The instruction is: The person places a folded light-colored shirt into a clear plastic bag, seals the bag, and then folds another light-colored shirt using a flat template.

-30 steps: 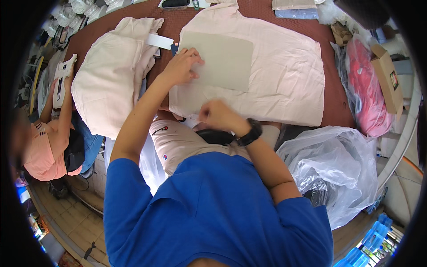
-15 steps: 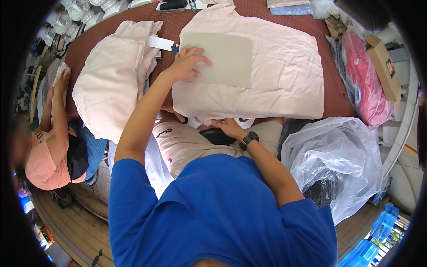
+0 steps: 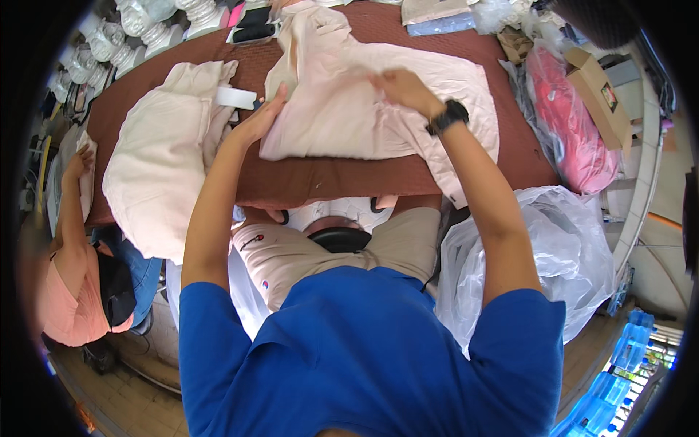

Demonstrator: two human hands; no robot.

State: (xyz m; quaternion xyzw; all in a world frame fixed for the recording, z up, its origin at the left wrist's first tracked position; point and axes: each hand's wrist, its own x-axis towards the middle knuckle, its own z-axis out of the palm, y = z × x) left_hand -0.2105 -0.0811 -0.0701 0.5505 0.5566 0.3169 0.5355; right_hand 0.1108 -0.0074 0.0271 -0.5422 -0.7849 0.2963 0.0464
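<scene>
A pale pink long-sleeved shirt (image 3: pixel 328 131) lies spread on the brown cloth-covered table in front of me. One of its sleeves (image 3: pixel 440 169) trails toward the near edge. My left hand (image 3: pixel 263 119) rests at the shirt's left edge, fingers stretched out and together, thumb side up. Over the middle of the shirt, my right hand (image 3: pixel 405 90) has its fingers curled in on the fabric; they are slightly smeared by motion. Close to my left forearm sits a heap of pale pink clothing (image 3: pixel 156 146) with a white tag (image 3: pixel 234 97).
Clear plastic bags (image 3: pixel 535 255) bulge beside my right thigh. Far right are a bagged red bundle (image 3: pixel 568 120) and a cardboard box (image 3: pixel 598 98). White ornate pieces (image 3: pixel 142 25) and dark spools (image 3: pixel 253 33) line the back left. A person (image 3: pixel 69 291) works at the left.
The shirt's near part has been folded up and away, covering the grey-beige board. My right hand rose from my lap to the shirt's middle; my left hand slid to its left edge.
</scene>
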